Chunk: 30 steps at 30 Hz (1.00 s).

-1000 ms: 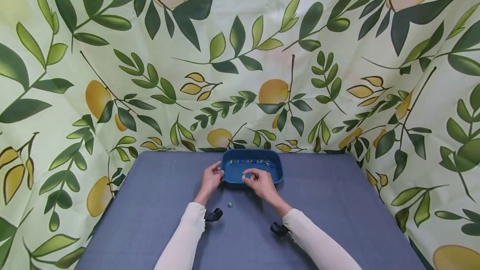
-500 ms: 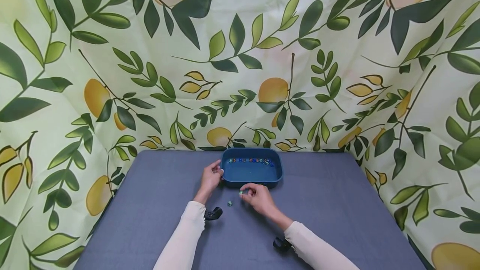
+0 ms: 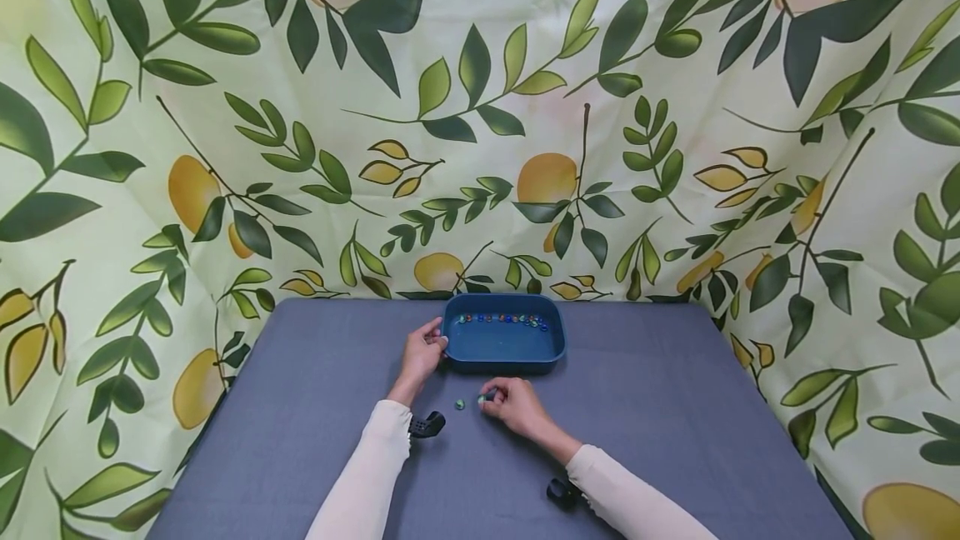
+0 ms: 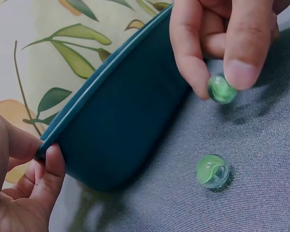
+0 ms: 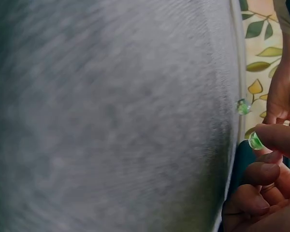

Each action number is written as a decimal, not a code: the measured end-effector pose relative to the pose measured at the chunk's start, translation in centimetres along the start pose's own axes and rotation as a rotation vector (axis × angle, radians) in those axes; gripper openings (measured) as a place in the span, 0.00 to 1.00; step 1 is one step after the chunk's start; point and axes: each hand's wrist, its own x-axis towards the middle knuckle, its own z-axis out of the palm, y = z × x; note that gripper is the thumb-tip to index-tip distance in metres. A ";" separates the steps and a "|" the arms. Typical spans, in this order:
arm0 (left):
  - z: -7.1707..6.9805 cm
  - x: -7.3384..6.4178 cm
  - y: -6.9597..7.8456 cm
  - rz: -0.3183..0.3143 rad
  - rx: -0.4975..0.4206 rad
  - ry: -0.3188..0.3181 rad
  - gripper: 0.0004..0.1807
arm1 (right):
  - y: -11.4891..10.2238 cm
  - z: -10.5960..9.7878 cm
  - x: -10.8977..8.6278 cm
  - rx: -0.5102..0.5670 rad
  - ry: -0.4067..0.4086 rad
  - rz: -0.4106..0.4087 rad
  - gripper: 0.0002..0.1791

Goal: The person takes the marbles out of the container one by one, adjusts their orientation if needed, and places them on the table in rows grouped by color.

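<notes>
- The cloth-covered blue-grey surface (image 3: pixel 300 407) carries everything here.
- The dark blue, rounded-rectangular tray (image 3: pixel 502 367), seemingly plastic, stands upright near the far edge; its long axis runs left to right, its open top faces up; steady pressure without tilting should keep its contents from rolling.
- The left hand (image 3: pixel 422 354) pinches the tray's left rim between thumb and fingers; a light grip looks enough.
- The right hand (image 3: pixel 516 405) grasps a marble between thumb and finger, in front of the tray; for smooth glass, pads on opposite sides and a gentle squeeze should work best.
- The held clear glass marble with green inside (image 4: pixel 222 90) is round, so has no long axis; a similar clear-and-green glass marble (image 4: pixel 212 171) rests on the surface, between the hands.
- Small multicoloured marbles (image 3: pixel 502 319) line the tray's far side.
</notes>
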 end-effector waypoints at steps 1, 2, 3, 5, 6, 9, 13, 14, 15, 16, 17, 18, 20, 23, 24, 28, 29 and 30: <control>0.0 0.0 0.0 0.002 0.002 0.000 0.26 | 0.1 0.0 0.0 -0.003 -0.002 0.001 0.04; 0.0 0.0 0.0 0.004 0.004 0.001 0.26 | 0.2 0.1 0.1 -0.006 -0.003 0.002 0.04; 0.0 0.0 0.0 0.004 0.005 0.002 0.26 | 0.3 0.1 0.1 -0.008 -0.004 0.001 0.04; 0.0 0.0 0.0 -0.001 0.003 0.004 0.26 | 0.4 0.2 0.1 -0.010 -0.003 -0.005 0.05; 0.0 0.0 0.0 -0.001 0.002 0.005 0.26 | 0.6 0.2 0.1 -0.014 -0.004 -0.007 0.05; 0.0 0.1 0.0 -0.002 -0.001 0.005 0.26 | 0.7 0.3 0.2 -0.027 -0.015 -0.005 0.05; 0.0 0.1 -0.1 -0.003 0.000 -0.002 0.26 | 0.8 0.4 0.4 -0.057 -0.046 0.010 0.05; 0.0 0.1 -0.1 -0.006 0.001 -0.003 0.26 | 0.8 0.4 0.4 -0.064 -0.054 0.015 0.05; 0.0 0.1 -0.1 -0.007 0.002 -0.005 0.26 | 0.8 0.4 0.5 -0.070 -0.061 0.016 0.05; 0.0 0.0 -0.1 -0.007 0.001 -0.006 0.26 | 0.8 0.4 0.5 -0.072 -0.066 0.019 0.05; 0.0 0.0 -0.1 -0.004 0.004 -0.006 0.26 | 0.8 0.5 0.5 -0.074 -0.070 0.023 0.05; 0.0 0.0 -0.1 -0.004 0.003 -0.005 0.26 | 0.8 0.5 0.5 -0.076 -0.071 0.021 0.05; 0.0 0.0 0.0 -0.002 0.002 -0.007 0.27 | 0.8 0.5 0.5 -0.078 -0.071 0.015 0.05; 0.0 -0.1 0.0 -0.003 0.004 -0.008 0.27 | 0.8 0.5 0.5 -0.078 -0.074 0.015 0.05; 0.0 -0.1 0.0 -0.007 0.003 -0.008 0.27 | 0.8 0.6 0.5 -0.076 -0.076 0.014 0.05; 0.0 -0.1 0.1 -0.011 0.007 -0.008 0.27 | 0.8 0.4 0.3 -0.064 -0.076 0.007 0.08; 0.0 -0.1 0.1 -0.011 0.006 -0.008 0.27 | 0.8 0.3 0.3 -0.058 -0.074 0.004 0.09; 0.0 -0.2 0.1 -0.013 0.006 -0.007 0.27 | 0.7 0.2 0.2 -0.049 -0.071 -0.003 0.10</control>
